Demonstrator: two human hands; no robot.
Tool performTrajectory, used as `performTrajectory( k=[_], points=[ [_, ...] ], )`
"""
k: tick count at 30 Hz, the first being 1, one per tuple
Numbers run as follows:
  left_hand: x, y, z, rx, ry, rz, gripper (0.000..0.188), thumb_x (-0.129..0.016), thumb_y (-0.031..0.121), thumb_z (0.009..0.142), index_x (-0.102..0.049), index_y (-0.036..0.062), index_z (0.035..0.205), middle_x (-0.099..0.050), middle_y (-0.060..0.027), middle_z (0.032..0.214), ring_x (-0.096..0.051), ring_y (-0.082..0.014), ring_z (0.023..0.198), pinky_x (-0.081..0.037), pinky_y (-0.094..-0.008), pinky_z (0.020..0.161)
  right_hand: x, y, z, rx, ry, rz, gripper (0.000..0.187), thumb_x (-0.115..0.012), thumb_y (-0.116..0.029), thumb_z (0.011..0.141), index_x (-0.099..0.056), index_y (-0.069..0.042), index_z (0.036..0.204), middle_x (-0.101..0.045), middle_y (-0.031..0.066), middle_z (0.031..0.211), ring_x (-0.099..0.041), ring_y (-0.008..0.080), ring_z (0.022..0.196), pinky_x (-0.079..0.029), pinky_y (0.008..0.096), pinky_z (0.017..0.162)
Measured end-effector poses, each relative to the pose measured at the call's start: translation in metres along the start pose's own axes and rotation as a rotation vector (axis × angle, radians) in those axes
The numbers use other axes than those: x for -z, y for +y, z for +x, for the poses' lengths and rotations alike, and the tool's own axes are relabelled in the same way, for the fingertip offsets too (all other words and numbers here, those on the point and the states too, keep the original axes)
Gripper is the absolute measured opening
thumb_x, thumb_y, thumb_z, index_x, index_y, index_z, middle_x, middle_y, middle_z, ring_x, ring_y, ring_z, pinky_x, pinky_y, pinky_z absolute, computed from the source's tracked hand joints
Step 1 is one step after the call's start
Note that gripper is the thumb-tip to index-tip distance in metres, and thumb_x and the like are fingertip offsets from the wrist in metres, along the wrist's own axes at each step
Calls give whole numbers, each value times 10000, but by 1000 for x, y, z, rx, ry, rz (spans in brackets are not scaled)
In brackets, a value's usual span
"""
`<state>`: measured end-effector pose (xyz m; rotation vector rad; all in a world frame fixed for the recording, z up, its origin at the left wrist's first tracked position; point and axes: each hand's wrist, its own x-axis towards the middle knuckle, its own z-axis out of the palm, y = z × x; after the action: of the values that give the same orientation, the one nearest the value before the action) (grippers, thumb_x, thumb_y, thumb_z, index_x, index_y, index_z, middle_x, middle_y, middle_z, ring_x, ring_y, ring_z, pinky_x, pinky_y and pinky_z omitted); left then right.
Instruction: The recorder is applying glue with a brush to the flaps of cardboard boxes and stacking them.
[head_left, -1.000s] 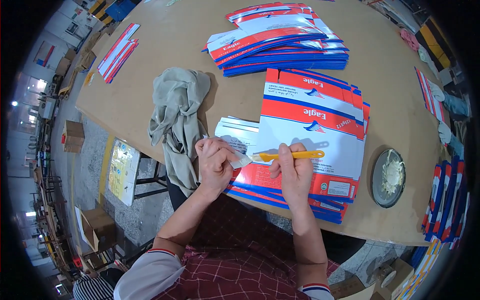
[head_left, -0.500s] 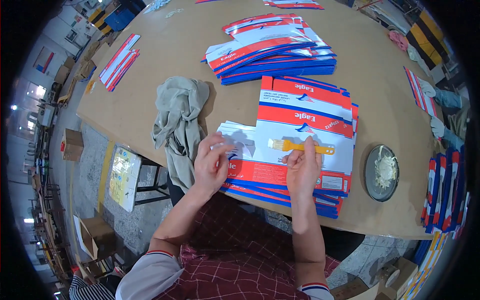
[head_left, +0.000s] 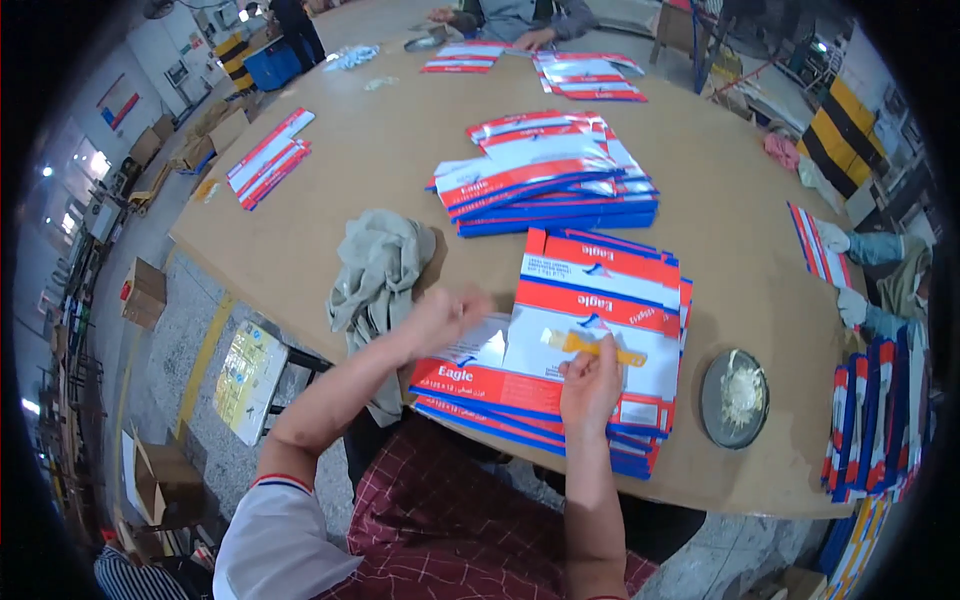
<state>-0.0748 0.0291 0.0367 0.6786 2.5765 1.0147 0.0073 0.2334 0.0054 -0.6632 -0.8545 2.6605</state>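
A yellow-handled paste brush (head_left: 630,357) with pale bristles is held in my right hand (head_left: 592,388), fingers wrapped around its handle. It lies across the upper face of a stack of flat red, white and blue cartons (head_left: 530,388). My left hand (head_left: 452,315) is smeared by motion above the stack's left side, next to a crumpled grey-green cloth (head_left: 375,265); its fingers cannot be made out. To the right of the stack stands a dark round bowl (head_left: 712,415) with lumpy cream-coloured paste (head_left: 742,393) in it.
Beyond my stack lies a larger pile of flat cartons (head_left: 550,190). A few loose ones (head_left: 270,160) rest at the far left. One co-worker's gloved hands (head_left: 842,270) hold a carton at the right; another person (head_left: 530,22) sits across the table. Cartons stand upright (head_left: 870,415) at the right edge.
My view has tilted up, bringing the person across the table into sight. My left hand has shifted right over the cartons and blurred. My right hand still holds the brush.
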Motion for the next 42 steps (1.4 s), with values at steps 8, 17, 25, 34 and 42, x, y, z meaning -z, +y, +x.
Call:
performTrajectory(
  k=[8,17,25,34,42],
  points=[
    [61,-89,105,-40,441,675,607,-623,341,773,-413,30,1249,-490,-201,1192,-464,-326,1111,-392,-419,910,5,8,-5,-78,-79,90,139,-487,-284,904,-485,-145,888,-414,-27,504,-394,67,470,-389,271,519],
    [37,-50,61,-118,380,916,350,-539,210,825,-487,44,1129,-620,-132,925,-623,-266,800,-515,-352,631,-2,-17,-22,-31,-193,74,167,-459,-284,916,-480,-143,830,-407,-34,489,-377,54,462,-372,257,494],
    [64,-91,73,-81,399,982,156,-555,135,747,-538,52,877,-622,-94,768,-624,-259,745,-510,-361,613,-6,-7,-34,-16,-256,-24,131,-488,-234,906,-433,-130,849,-396,-22,515,-395,59,436,-429,275,473],
    [102,-12,41,-540,810,672,217,-504,-3,741,-569,37,945,-614,-147,913,-609,-270,857,-501,-364,722,-4,-25,-47,-18,-244,19,156,-431,-265,927,-447,-144,830,-369,-22,460,-360,78,416,-369,278,460],
    [24,-38,-88,-823,425,478,236,-563,6,700,-542,20,935,-565,-151,1080,-542,-324,1034,-459,-423,858,-13,-43,-40,167,-437,-17,172,-435,-244,927,-419,-96,840,-386,10,458,-393,110,392,-411,303,482]
  ],
)
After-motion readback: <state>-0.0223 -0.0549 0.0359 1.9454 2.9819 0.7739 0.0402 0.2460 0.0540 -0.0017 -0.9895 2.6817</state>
